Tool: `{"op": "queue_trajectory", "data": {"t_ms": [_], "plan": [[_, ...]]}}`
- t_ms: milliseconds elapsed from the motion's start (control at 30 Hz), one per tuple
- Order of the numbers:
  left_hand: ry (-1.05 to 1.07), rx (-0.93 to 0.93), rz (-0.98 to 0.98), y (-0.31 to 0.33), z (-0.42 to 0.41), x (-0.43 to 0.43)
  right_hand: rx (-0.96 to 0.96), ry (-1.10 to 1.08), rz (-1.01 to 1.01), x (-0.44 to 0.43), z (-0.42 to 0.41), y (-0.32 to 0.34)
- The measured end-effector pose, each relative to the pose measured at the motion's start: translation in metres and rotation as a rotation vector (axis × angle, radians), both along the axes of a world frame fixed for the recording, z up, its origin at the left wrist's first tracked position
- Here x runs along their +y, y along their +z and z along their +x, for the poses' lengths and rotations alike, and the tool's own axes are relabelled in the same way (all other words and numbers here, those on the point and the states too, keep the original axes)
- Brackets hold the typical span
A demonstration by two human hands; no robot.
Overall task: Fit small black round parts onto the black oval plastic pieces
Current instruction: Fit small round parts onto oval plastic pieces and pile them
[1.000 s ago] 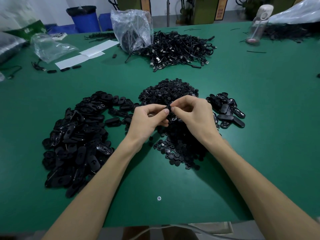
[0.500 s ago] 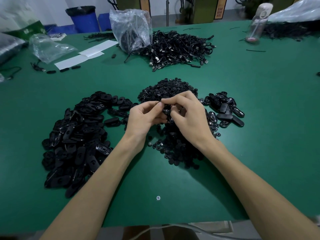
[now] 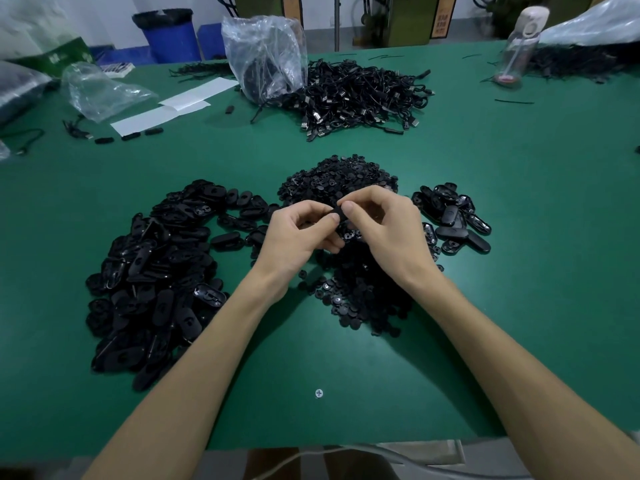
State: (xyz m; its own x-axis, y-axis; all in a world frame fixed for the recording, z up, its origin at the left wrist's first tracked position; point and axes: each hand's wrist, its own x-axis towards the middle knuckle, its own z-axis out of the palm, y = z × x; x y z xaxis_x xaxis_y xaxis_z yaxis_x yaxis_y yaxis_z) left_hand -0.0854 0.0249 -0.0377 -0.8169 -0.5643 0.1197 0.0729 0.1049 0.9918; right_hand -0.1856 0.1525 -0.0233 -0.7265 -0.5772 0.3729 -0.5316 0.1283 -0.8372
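Since a moment ago the two hands have come down a little and a black oval piece (image 3: 335,213) now shows between the fingertips. The left hand (image 3: 298,237) pinches one end of it with thumb and finger. The right hand (image 3: 388,233) pinches the other end, with its other fingers curled in. The piece is up in the air, just over the near half of the heap of small round parts (image 3: 337,176). I cannot tell if a round part is on it, because the fingers hide most of it.

The heap of small round parts lies in the middle of the green table (image 3: 536,254) and spreads under both hands and wrists. To the left lies a big pile of oval pieces (image 3: 156,271). To the right lies a small pile of oval pieces (image 3: 450,220), close to the round parts.

Farther back there is a heap of black cables (image 3: 356,98) with a clear plastic bag (image 3: 266,53) standing at its left edge. More to the left lie white paper strips (image 3: 173,105) and a crumpled clear bag (image 3: 100,88). A clear bottle (image 3: 519,46) stands at the back right. A blue bin (image 3: 169,36) stands behind the table. A small silver screw head (image 3: 319,393) sits in the table near the front edge, between the two arms.
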Motion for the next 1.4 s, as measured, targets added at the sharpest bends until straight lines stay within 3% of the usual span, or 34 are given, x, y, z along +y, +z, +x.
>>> {"op": "queue_trajectory", "data": {"t_ms": [300, 433, 867, 1033, 1100, 1200, 1267, 1400], "plan": [[0.017, -0.036, 0.023, 0.002, -0.004, 0.005, 0.148, -0.037, 0.042, -0.002, 0.006, -0.001], [0.038, -0.042, -0.105, 0.0, -0.004, 0.003, 0.184, -0.034, 0.07, -0.002, 0.008, 0.0], [-0.031, 0.021, -0.038, 0.004, 0.001, -0.001, -0.015, 0.01, 0.013, 0.002, 0.002, 0.006], [0.01, 0.022, -0.119, 0.006, 0.001, 0.001, -0.019, 0.017, -0.009, 0.003, 0.0, 0.006], [0.091, 0.006, -0.284, 0.01, 0.002, -0.003, 0.024, -0.029, -0.017, 0.005, -0.004, 0.007], [0.42, -0.153, -0.649, 0.016, 0.01, -0.019, 0.15, -0.227, 0.0, 0.013, -0.023, 0.012], [0.636, -0.368, -0.817, 0.016, 0.021, -0.038, 0.2, -0.366, 0.053, 0.021, -0.038, 0.013], [0.694, -0.743, -0.909, 0.009, 0.037, -0.066, 0.203, -0.541, 0.289, 0.039, -0.062, 0.002]]}}
